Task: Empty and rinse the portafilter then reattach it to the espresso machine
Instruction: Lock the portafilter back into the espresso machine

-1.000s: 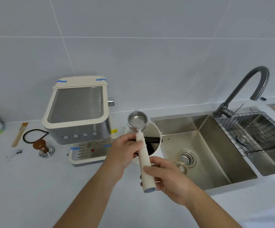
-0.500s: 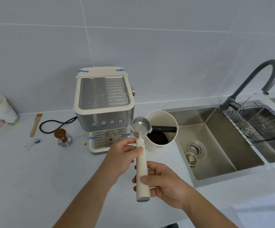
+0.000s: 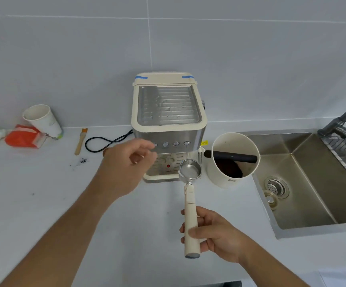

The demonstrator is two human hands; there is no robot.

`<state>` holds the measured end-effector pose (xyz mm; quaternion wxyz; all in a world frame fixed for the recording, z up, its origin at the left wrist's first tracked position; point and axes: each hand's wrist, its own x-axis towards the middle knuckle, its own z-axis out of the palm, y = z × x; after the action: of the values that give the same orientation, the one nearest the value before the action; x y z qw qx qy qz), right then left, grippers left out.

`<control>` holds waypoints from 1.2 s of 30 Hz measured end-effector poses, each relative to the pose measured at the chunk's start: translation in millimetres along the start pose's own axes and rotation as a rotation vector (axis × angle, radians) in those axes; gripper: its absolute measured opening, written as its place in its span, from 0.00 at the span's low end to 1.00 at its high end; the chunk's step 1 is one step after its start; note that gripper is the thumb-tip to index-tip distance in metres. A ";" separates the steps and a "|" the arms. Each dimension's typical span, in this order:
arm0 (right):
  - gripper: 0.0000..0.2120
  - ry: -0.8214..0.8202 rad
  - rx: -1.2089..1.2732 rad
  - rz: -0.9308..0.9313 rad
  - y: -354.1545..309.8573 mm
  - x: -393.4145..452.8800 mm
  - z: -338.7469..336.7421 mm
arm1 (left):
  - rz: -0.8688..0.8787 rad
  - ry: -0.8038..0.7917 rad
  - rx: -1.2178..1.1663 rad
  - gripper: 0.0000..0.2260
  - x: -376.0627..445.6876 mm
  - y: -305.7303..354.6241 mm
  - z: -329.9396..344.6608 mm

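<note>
My right hand (image 3: pixel 211 233) grips the cream handle of the portafilter (image 3: pixel 190 204), whose shiny metal basket points away from me and looks empty. The basket hovers just in front of the drip tray of the cream and steel espresso machine (image 3: pixel 169 112). My left hand (image 3: pixel 126 164) floats left of the basket with fingers loosely apart, holding nothing, in front of the machine's lower left corner. A cream knock box (image 3: pixel 230 162) with a black bar and dark coffee grounds inside stands right of the machine.
A steel sink (image 3: pixel 304 183) with a drain strainer lies at the right, with a faucet and a wire rack at the far right. On the left counter are a paper cup (image 3: pixel 41 119), an orange packet (image 3: pixel 24 136), a small brush (image 3: pixel 81 140), a black cord and spilled grounds.
My left hand has let go of the portafilter's neck and moved left and up toward the machine. The view has swung left, and the portafilter basket is now in front of the machine.
</note>
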<state>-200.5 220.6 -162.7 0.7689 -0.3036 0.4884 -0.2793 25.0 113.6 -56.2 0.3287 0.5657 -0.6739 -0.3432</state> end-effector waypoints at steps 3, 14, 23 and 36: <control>0.30 -0.007 -0.028 0.030 -0.1 12.1 0.1 | 0.147 0.057 0.038 0.07 19.1 11.6 -11.8; 0.29 -0.016 -0.027 0.059 -19.5 55.7 12.5 | 0.410 -0.127 0.429 0.16 111.8 18.6 2.0; 0.34 0.007 -0.022 0.063 -28.8 75.1 10.0 | 0.340 -0.196 0.423 0.17 129.4 18.1 14.2; 0.22 0.000 0.041 0.005 -43.8 95.0 3.7 | 0.286 -0.134 0.348 0.17 133.3 8.1 15.2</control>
<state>-168.0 123.4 -184.3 0.7756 -0.2867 0.4833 -0.2874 -11.2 -15.7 -50.5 0.2261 0.4887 -0.8164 -0.2085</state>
